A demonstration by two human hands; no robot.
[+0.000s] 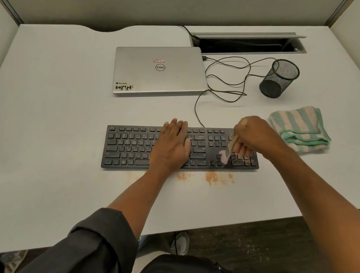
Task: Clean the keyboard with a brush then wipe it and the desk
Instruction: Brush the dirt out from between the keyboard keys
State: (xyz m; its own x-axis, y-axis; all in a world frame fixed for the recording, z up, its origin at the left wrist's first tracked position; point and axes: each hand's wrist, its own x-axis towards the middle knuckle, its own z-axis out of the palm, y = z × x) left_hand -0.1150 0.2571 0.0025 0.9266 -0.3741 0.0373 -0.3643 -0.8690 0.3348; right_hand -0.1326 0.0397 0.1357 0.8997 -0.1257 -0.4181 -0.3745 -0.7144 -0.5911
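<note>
Keyboard (147,147) lies flat on the white surface (51,98), long side roughly parallel to the near edge; its middle keys are hidden under the left hand (171,145); left fingers (176,127) straight and pressed together, palm down on the keys, tips near the top row.

Right hand (250,135) is over the keyboard's right end, covering the upper number-pad area; fingers curled round the brush (231,147); only a short pale stretch of handle shows below the fist, and the bristle end is a pinkish blur against the keys, shape not readable; whether the bristles touch the keys cannot be told.

Number-pad keys carry tan crumbs (244,159); 3 or so orange-tan dust patches (212,178) lie on the surface just beside the keyboard's near edge; a fainter smear sits further left, hard to make out.

Striped cloth (301,127), folded, rests on the surface right of the keyboard, partly behind the right wrist; apart from the keyboard.

Closed laptop (158,70) sits behind the keyboard; mesh cup (278,78) to its right; a thin cable (227,80) loops between them and runs to the keyboard's back edge; its far end is lost near the open cable tray (248,45).
</note>
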